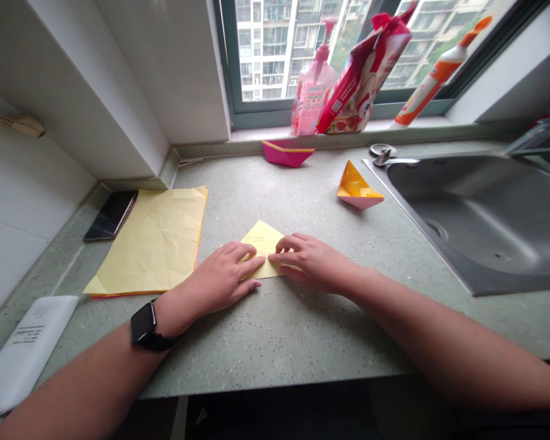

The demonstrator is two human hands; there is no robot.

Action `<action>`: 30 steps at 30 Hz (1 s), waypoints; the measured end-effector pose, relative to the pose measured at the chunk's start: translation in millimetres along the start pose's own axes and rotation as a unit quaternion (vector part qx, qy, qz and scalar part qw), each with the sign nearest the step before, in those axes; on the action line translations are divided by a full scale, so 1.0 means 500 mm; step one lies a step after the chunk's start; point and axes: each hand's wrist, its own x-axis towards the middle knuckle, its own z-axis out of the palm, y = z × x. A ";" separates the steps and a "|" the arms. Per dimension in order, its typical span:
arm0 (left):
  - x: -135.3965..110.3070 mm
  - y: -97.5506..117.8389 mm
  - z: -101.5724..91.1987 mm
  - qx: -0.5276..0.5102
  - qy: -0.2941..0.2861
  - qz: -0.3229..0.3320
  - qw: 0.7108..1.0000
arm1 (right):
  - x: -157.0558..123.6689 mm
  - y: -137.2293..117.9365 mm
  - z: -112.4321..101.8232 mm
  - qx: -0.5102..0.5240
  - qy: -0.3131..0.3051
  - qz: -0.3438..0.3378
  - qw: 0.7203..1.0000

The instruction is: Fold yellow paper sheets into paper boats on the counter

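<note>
A small yellow sheet of folding paper [262, 232] lies on the counter before me, with a point facing the window and crease lines across it. My left hand [227, 269] rests on its left part, fingers stretched and thumb apart on the near side. From the right, my right hand [309, 260] has its bent fingers closed on the paper near the middle. Its fingertips almost meet those of my left hand. Both side parts of the sheet are hidden under the hands. A black watch [144, 324] is on my left wrist.
Larger yellow sheets [160, 238] lie stacked at left, beside a phone [110, 215] and a white power bank [25, 354]. A pink paper boat [288, 156] and an orange paper boat [360, 194] stand behind. A steel sink [481, 232] is at right; bottles [314, 91] line the sill.
</note>
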 end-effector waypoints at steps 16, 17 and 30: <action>-0.002 -0.003 -0.004 0.004 -0.014 0.001 1.000 | -0.013 0.012 -0.043 -0.033 -0.047 0.037 0.998; -0.002 -0.003 -0.004 0.003 -0.013 -0.001 1.000 | -0.015 0.014 -0.051 -0.034 -0.055 0.046 0.997; -0.017 -0.035 -0.024 0.001 0.018 0.009 1.000 | -0.039 0.044 -0.089 -0.012 -0.106 0.130 0.986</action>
